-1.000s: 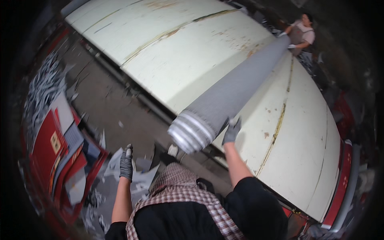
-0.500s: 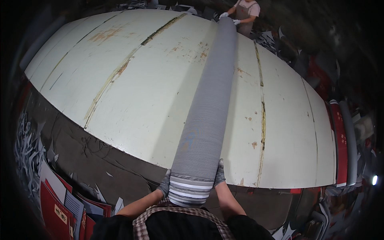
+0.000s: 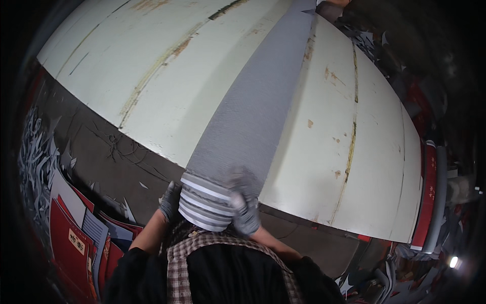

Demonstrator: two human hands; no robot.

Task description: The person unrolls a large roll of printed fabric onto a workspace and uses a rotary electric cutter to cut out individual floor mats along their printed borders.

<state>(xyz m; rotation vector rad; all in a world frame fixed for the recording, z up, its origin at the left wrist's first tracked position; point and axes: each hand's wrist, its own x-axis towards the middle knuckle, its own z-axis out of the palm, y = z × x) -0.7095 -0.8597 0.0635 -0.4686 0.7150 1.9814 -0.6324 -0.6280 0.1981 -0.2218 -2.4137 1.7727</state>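
Lying lengthwise across the cream, rust-stained curved table (image 3: 152,76), long grey fabric roll (image 3: 253,111) w/ striped near end sits between both gloved hands: left hand (image 3: 170,201) cups its side, right hand (image 3: 244,205) gripping over top.

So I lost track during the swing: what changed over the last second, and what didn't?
The grey roll swung from a slant toward the right to lie lengthwise across the white table, its striped end drawn in close to the person. The left hand, free before, came onto the end's side; the right hand moved over its top. The far person kept holding the other end.
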